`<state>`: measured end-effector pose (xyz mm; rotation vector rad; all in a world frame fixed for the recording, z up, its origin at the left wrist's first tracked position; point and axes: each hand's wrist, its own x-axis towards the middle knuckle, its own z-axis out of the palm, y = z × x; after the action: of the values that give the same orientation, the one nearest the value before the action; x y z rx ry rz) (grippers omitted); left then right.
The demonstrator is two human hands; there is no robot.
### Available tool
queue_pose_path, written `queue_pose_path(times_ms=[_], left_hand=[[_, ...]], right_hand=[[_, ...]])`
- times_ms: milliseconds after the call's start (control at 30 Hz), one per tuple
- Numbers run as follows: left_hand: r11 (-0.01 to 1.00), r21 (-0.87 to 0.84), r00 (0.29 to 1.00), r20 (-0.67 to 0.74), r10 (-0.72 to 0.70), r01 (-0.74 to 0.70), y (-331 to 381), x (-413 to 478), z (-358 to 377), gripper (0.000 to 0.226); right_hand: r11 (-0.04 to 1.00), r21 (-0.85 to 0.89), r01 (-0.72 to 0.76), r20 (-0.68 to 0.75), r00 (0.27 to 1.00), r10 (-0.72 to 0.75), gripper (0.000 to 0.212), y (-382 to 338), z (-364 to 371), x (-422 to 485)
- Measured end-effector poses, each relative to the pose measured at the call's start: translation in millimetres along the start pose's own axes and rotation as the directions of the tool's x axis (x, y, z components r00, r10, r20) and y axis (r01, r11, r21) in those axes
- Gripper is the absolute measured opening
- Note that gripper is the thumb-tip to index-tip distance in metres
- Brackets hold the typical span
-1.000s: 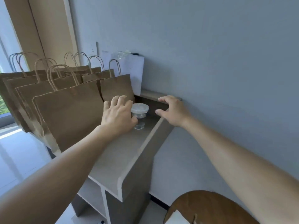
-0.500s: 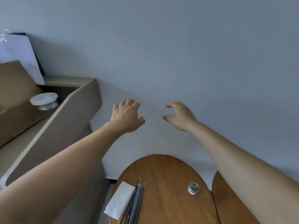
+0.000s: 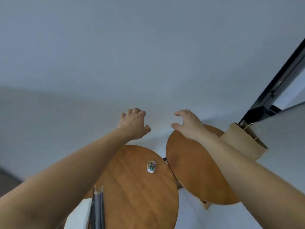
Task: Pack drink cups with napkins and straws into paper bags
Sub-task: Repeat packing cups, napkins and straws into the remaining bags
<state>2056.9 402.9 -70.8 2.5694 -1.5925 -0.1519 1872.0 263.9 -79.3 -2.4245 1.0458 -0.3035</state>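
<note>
Packing progress: nothing is showing as packed, and no drink cup is appearing in view; judging from this, cup, napkin and straws are all waiting to go into a bag.
Hands: left hand (image 3: pixel 133 123) and right hand (image 3: pixel 188 124) are hovering apart above the tables' far edges, fingers loosely curled, gripping nothing.
Paper bag (image 3: pixel 242 139): one is standing at the right table's (image 3: pixel 194 171) far right edge; whether on it, cannot tell.
Straws (image 3: pixel 98 210): one dark bundle is lying at the left table's (image 3: pixel 140 195) near edge; count unclear.
Napkin (image 3: pixel 79 212): one, lying just beside the straws.
Tables: two, round, wooden.
Clip tub (image 3: pixel 151 166): one, sitting near the left table's right edge.
</note>
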Motion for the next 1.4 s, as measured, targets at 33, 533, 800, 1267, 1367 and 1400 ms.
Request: queue_pose_path(times_ms=[33,533,800,1267,1367,1400], left_hand=[[1.000,-0.002,1.000,0.017,0.025,-0.025,14,6,8,0.063],[0.990,-0.074,0.982,0.138,0.126,-0.117,234,108,94,0.062],[0.997,-0.036,0.971,0.227,0.079,-0.073,284,129,143,0.067],[0.995,-0.091,0.967,0.255,-0.024,0.048,269,123,156,0.064],[0.989,-0.121,0.971,0.232,-0.056,0.086,254,113,145,0.065],[0.986,-0.135,0.972,0.225,-0.067,0.100,247,108,141,0.065]], right_hand=[[0.999,-0.002,-0.043,-0.007,0.999,0.043,0.058,19,-6,-6],[0.848,-0.098,-0.521,-0.211,0.843,0.494,0.038,320,-81,-26],[0.714,-0.101,-0.693,-0.179,0.718,0.673,0.058,426,-68,-13],[0.872,-0.245,-0.423,-0.198,0.903,0.382,0.030,416,-50,5],[0.915,-0.295,-0.276,-0.178,0.956,0.231,0.030,364,-57,15],[0.923,-0.313,-0.222,-0.164,0.970,0.178,0.030,344,-57,18]])
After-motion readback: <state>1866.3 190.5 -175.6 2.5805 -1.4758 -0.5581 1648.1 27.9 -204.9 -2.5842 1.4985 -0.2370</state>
